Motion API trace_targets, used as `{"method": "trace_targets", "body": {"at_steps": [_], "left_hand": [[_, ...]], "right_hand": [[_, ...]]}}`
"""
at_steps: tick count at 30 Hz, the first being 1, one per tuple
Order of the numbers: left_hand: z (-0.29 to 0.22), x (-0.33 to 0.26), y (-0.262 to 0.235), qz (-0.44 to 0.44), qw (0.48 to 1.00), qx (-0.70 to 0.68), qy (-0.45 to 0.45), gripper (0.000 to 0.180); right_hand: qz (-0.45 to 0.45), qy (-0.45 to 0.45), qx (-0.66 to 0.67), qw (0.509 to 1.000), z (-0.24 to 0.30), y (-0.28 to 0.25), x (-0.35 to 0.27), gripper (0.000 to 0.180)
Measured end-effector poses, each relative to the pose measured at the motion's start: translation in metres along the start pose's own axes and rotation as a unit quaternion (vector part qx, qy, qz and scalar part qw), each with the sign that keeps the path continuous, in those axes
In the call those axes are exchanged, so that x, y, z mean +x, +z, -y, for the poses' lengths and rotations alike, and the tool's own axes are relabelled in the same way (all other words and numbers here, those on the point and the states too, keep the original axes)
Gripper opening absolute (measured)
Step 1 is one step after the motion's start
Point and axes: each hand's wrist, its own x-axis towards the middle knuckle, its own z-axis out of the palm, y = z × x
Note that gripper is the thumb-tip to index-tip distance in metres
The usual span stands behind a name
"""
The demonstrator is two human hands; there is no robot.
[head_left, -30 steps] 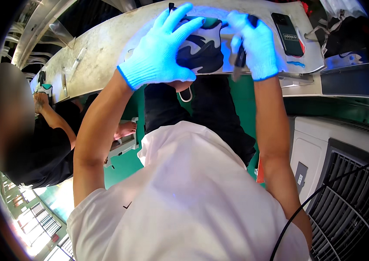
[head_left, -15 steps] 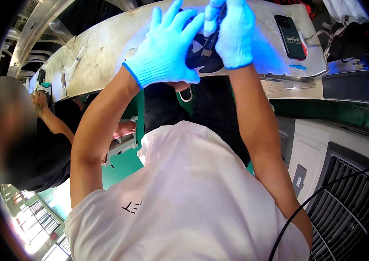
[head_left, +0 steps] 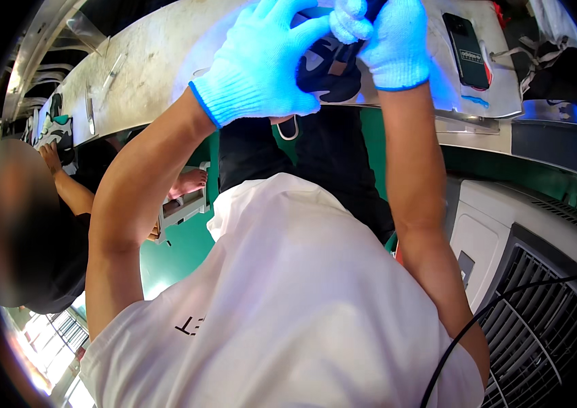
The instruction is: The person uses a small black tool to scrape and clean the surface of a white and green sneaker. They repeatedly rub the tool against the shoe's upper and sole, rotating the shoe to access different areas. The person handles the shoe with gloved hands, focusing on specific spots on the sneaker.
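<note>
A dark shoe (head_left: 333,71) with grey patches lies at the near edge of the table, under blue light. My left hand (head_left: 258,64), in a white knitted glove with a blue cuff, curves round the shoe's left side, thumb toward me and index finger reaching across. The upper frame edge cuts off its other fingertips. On the right side of the shoe, my gloved right hand (head_left: 394,44) is closed, with its fingers curled. A dark piece shows between those fingers, but I cannot tell whether it belongs to the shoe.
Right of my hands lie a dark phone (head_left: 467,51) and a small blue strip (head_left: 475,101). A thin metal tool (head_left: 90,112) rests on the worn table (head_left: 149,68). At left, a co-worker's hand (head_left: 50,156) touches another shoe (head_left: 62,132). A grey-white vented machine (head_left: 486,231) stands at right.
My right hand has shifted right and slightly up. The left hand's fingers have come closer round the shoe. The whole view has tilted a little.
</note>
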Motion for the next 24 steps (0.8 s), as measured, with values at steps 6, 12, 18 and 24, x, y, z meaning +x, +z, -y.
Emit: {"method": "trace_targets", "body": {"at_steps": [6, 12, 18, 24], "left_hand": [[-0.012, -0.009, 0.002, -0.004, 0.997, 0.066, -0.036, 0.088], [0.005, -0.025, 0.035, -0.052, 0.996, 0.043, -0.054, 0.103], [-0.003, -0.028, 0.035, -0.056, 0.995, 0.069, -0.050, 0.100], [-0.013, -0.032, 0.041, -0.067, 0.992, 0.087, -0.064, 0.103]], "right_hand": [[-0.211, -0.152, -0.213, 0.942, 0.080, 0.003, -0.065, 0.050], [-0.201, -0.123, -0.519, 0.822, -0.053, -0.034, -0.127, 0.105], [-0.217, -0.050, -0.484, 0.846, -0.058, -0.005, -0.123, 0.093], [-0.287, 0.052, -0.347, 0.891, -0.050, 0.014, -0.114, 0.078]]}}
